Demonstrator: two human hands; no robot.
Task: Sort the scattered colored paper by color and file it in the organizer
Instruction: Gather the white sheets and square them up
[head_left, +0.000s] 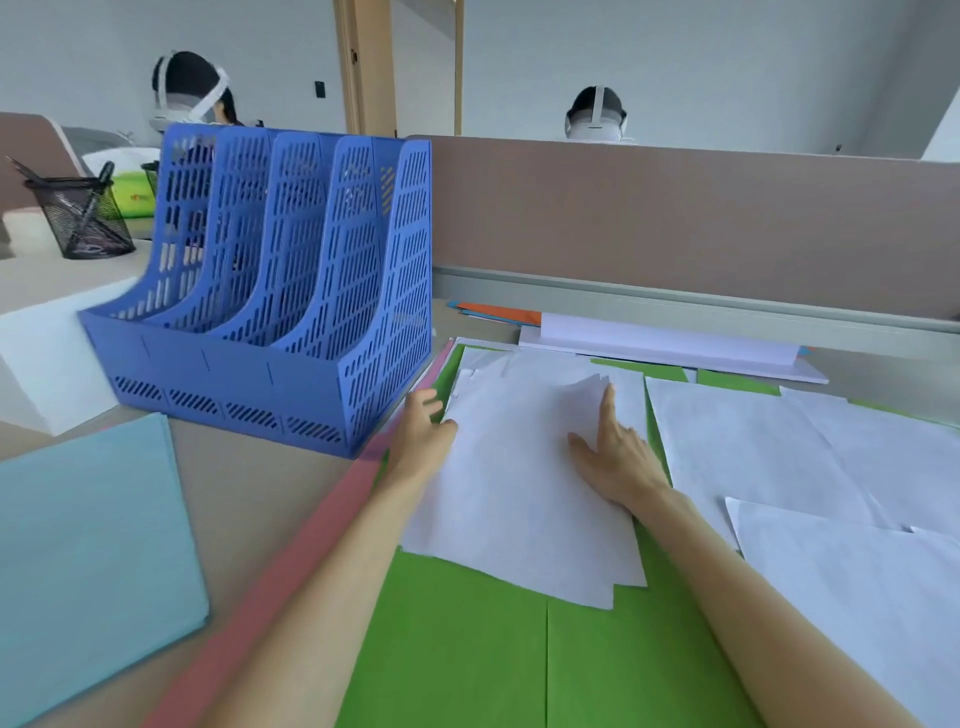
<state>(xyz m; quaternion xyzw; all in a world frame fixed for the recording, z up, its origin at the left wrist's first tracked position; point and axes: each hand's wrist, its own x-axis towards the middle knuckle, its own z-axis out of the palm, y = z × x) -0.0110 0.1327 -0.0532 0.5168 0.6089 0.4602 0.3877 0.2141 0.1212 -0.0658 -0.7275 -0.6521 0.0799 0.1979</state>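
Left hand (423, 431) holds the left edge of the white pile (519, 499), thumb on top and fingers curled at the margin. Right hand (618, 460) lies flat on the same pile, fingers straight, pressing it down. At far left a light blue pile (93, 545) sits squared on the desk, gathered but not filed. Behind it stands a pen cup (78, 218). The blue organizer (270, 312) stands just beside the papers, and no paper is visible in its four slots. Pink paper (291, 561) shows as a strip beneath green paper (467, 649), which underlies the white pile. To the right, loose white sheets (779, 457) overlap untidily, and orange paper (498, 313) lies by the partition. Assessment: sorting is partly done, with white now in hand; pink, green and orange lie unsorted, and all filing is outstanding.
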